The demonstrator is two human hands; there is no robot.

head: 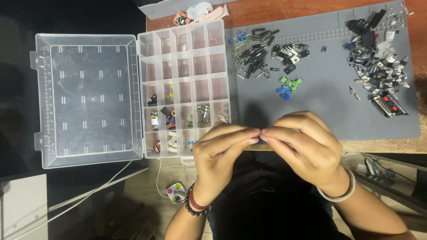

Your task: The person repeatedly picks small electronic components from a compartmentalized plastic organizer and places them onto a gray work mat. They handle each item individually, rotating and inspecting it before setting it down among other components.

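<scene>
— Grey silicone mat (329, 89) on the wooden desk (284, 9) is where the parts lie. What's in your fingers?

— Something tiny. My left hand (220, 153) and right hand (307, 146) meet fingertip to fingertip just above the near edge of the mat, pinched together on a piece so small that my fingers hide it. I can't tell its colour or shape.

— So both hands are closed?

— Thumb and forefinger of each are pressed shut at the meeting point; the other fingers curl loosely.

— What lies nearby?

— Just left of my left hand sits the clear plastic organiser box (184, 89), its lid (89, 100) swung open to the left. Its near compartments hold small coloured parts; the far ones look bare. On the mat beyond my hands are a few blue and green terminal blocks (288, 88), a cluster of black components (258, 53) behind them, and a bigger heap of black and silver parts (378, 62) off to the right, well apart from my fingers.
</scene>
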